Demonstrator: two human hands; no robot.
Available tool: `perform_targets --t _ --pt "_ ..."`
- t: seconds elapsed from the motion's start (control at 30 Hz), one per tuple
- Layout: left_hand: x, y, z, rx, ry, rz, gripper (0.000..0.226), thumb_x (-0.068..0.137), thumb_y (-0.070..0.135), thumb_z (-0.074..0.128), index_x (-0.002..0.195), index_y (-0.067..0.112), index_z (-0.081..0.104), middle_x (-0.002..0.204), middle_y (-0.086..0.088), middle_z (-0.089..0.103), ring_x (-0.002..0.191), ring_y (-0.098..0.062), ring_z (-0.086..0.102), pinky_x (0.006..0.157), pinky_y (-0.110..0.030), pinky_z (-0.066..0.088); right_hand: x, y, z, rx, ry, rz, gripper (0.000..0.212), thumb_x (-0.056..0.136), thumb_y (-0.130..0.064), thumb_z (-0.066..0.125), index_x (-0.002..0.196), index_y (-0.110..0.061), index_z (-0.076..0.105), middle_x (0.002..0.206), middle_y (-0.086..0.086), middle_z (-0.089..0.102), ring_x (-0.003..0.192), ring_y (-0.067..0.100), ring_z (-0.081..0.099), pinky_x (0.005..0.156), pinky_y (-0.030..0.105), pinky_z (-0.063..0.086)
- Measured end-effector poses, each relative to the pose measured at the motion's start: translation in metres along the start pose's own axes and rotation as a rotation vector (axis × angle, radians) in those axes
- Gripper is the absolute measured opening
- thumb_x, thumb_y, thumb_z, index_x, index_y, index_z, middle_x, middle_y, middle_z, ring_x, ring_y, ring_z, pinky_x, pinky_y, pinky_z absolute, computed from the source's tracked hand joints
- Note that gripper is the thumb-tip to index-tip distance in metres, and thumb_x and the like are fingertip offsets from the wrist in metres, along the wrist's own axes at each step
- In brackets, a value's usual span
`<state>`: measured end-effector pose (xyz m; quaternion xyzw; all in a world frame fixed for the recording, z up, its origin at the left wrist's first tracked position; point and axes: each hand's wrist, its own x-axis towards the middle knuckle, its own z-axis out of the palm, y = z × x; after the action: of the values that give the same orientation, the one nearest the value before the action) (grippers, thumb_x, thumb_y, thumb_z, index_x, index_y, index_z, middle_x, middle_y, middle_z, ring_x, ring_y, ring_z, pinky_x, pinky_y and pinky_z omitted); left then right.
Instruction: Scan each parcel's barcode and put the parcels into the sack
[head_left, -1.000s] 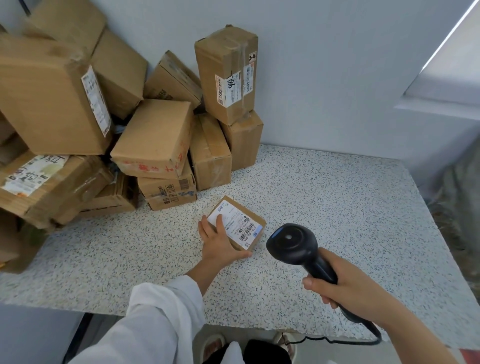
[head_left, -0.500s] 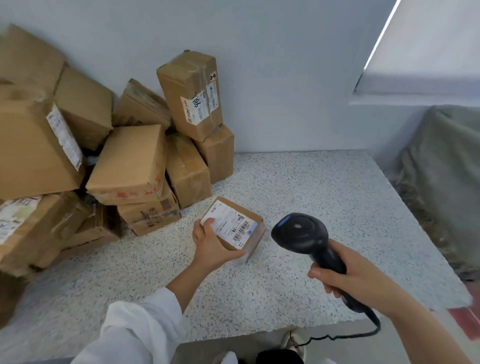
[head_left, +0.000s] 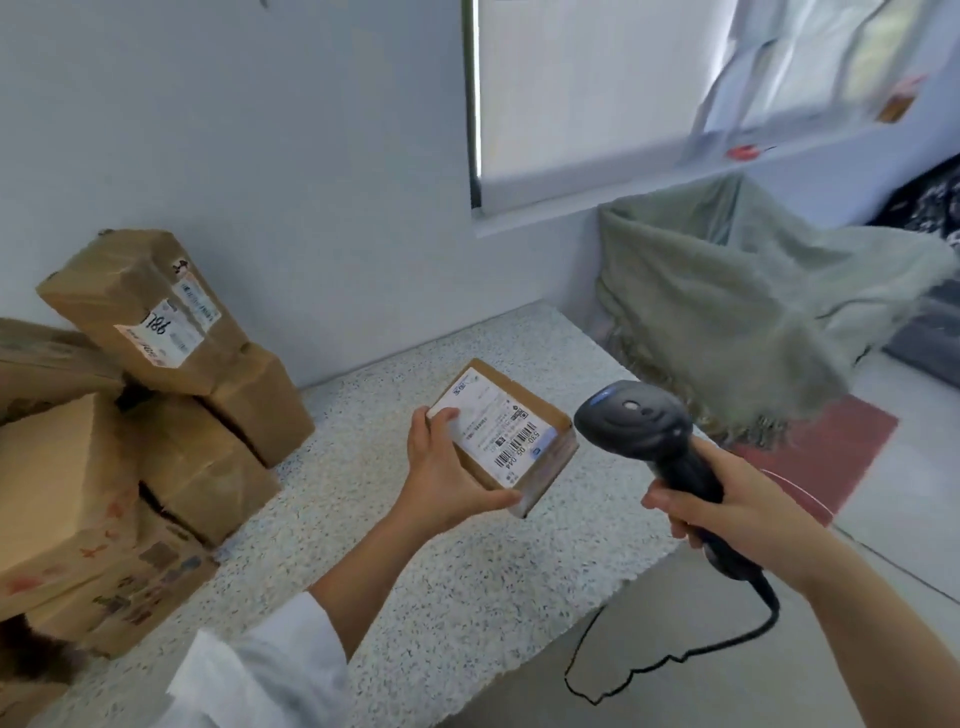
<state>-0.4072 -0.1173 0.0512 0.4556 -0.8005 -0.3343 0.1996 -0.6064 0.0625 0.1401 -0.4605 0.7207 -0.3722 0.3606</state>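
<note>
My left hand (head_left: 441, 470) grips a small brown parcel (head_left: 540, 441) by its near left corner and holds it above the speckled table (head_left: 467, 597). Its white label with a barcode faces up. My right hand (head_left: 737, 514) grips the handle of a black barcode scanner (head_left: 641, 421), whose head sits just right of the parcel. A pale green sack (head_left: 727, 322) slumps open past the table's right end.
A pile of brown cardboard boxes (head_left: 130, 415) fills the table's left side against the wall. The scanner's black cable (head_left: 675, 660) hangs down in front of the table edge. A red mat (head_left: 831, 452) lies on the floor by the sack.
My left hand has lifted the small parcel off the table and carried it to the right. The view has swung right, bringing the sack into sight. The scanner stays in my right hand.
</note>
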Motion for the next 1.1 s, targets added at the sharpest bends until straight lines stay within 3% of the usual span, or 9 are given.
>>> perform_targets --t 0.23,0.4,0.6,0.77,1.0,1.1 --pt "0.037 0.106 0.086 -0.016 -0.131 0.156 0.113 0.051 0.048 0.088 0.137 0.021 0.019 0.138 0.003 0.016 0.130 -0.015 0.024 0.111 -0.036 0.032 -0.027 0.054 -0.108 0.053 0.139 0.035 0.016 0.082 -0.012 0.067 0.095 -0.014 0.058 0.060 0.005 0.063 0.050 0.013 0.057 0.052 0.022 0.049" --pt "0.053 0.179 0.141 -0.010 -0.148 0.272 0.122 0.036 0.068 0.074 0.135 0.022 0.020 0.139 0.005 0.015 0.128 -0.014 0.024 0.108 -0.037 0.036 -0.045 0.090 -0.192 0.090 0.199 0.042 0.012 0.083 -0.011 0.065 0.093 -0.012 0.058 0.071 0.021 0.065 0.055 0.021 0.057 0.056 0.028 0.048" --pt "0.078 0.250 0.170 -0.053 -0.088 0.338 0.120 0.033 0.069 0.069 0.133 0.023 0.023 0.137 0.008 0.016 0.128 -0.016 0.028 0.108 -0.037 0.035 -0.055 0.124 -0.271 0.131 0.261 0.052 0.013 0.083 -0.010 0.066 0.092 -0.012 0.057 0.058 0.007 0.062 0.051 0.015 0.056 0.052 0.020 0.048" --pt "0.118 0.306 0.176 -0.031 -0.042 0.351 0.122 0.029 0.069 0.068 0.133 0.021 0.027 0.121 0.011 0.024 0.116 -0.012 0.037 0.099 -0.030 0.040 -0.049 0.148 -0.318 0.207 0.353 0.071 0.015 0.082 -0.020 0.070 0.091 -0.017 0.059 0.060 0.011 0.064 0.051 0.015 0.056 0.054 0.024 0.049" --pt "0.213 0.371 0.194 -0.012 0.017 0.364 0.125 0.027 0.067 0.069 0.135 0.016 0.029 0.121 0.008 0.024 0.122 -0.016 0.036 0.103 -0.038 0.040 -0.004 0.179 -0.386 0.221 0.411 0.083 0.014 0.083 -0.007 0.065 0.090 -0.017 0.058 0.054 0.007 0.061 0.047 0.011 0.054 0.052 0.021 0.046" --pt "0.258 0.383 0.210 0.018 -0.013 0.358 0.126 0.026 0.068 0.070 0.134 0.017 0.028 0.122 0.003 0.027 0.117 -0.016 0.040 0.098 -0.034 0.042 0.030 0.188 -0.418 0.233 0.429 0.081 0.013 0.083 -0.003 0.064 0.091 -0.012 0.059 0.053 0.004 0.060 0.045 0.011 0.053 0.048 0.018 0.046"
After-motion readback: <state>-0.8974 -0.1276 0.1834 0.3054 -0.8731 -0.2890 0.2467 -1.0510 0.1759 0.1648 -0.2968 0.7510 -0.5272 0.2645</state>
